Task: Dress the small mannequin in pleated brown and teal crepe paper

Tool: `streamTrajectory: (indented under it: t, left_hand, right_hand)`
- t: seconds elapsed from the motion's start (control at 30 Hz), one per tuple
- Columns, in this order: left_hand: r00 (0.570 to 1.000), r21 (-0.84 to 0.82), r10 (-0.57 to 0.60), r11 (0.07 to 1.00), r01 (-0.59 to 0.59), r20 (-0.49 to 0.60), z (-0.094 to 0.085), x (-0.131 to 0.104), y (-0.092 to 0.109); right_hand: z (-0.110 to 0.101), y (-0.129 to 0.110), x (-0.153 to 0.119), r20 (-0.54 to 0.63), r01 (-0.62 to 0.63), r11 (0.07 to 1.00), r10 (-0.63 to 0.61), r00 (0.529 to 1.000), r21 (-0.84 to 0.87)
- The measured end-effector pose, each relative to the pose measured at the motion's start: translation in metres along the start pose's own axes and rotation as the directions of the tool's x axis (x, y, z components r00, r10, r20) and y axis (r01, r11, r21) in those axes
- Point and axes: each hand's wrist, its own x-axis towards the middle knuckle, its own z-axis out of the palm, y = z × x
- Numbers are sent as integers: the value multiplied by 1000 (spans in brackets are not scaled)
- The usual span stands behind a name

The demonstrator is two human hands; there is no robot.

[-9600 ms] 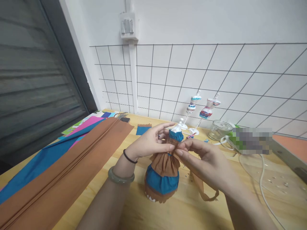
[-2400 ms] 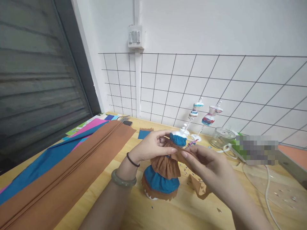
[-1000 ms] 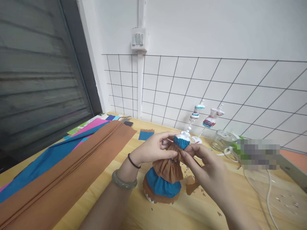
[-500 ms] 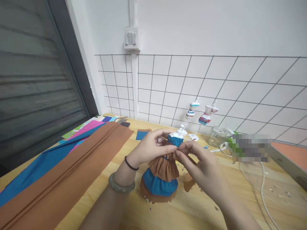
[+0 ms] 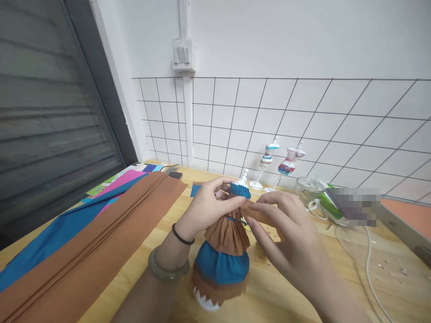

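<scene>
A small white dress form (image 5: 240, 182) wears a tiered dress of blue and brown crepe-like paper, tilted slightly over the table. Its blue top (image 5: 240, 191) sits above a pleated brown tier (image 5: 228, 235), with a wide blue skirt (image 5: 222, 269) and a zigzag-cut brown hem below. My left hand (image 5: 206, 207) is closed round the bodice from the left, thumb pressed on the front. With the fingers of my right hand (image 5: 288, 226) I grip a brown paper strip (image 5: 251, 211) at the bodice's right side. The back of the form is hidden.
Long folded brown paper (image 5: 111, 237) and blue paper (image 5: 72, 220) cover the table's left. Two small dress forms (image 5: 287, 168) on stands, a glass jar (image 5: 308, 185) and a white cable (image 5: 368, 264) are behind and right. A wire grid (image 5: 229, 105) lines the wall.
The dress form has come slightly nearer and left, its base lifting so a white rim shows under the hem. My right hand has drawn a brown strip out to the right.
</scene>
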Motion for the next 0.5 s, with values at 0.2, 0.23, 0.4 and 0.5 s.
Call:
streamTrajectory:
  t: [0.2, 0.23, 0.4, 0.5]
  left_hand:
    - [999, 26, -43, 999, 43, -26, 4, 0, 4]
    - [999, 19, -43, 999, 44, -29, 4, 0, 4]
    - [998, -5, -58, 998, 57, -20, 2, 0, 1]
    - [999, 14, -37, 999, 37, -28, -5, 1, -2]
  right_hand:
    - [8, -5, -1, 97, 23, 1000, -23, 995, 9]
    - [9, -4, -2, 100, 24, 1000, -25, 995, 6]
    - [14, -3, -4, 106, 43, 999, -46, 993, 31]
    - [14, -4, -4, 98, 52, 998, -55, 994, 42]
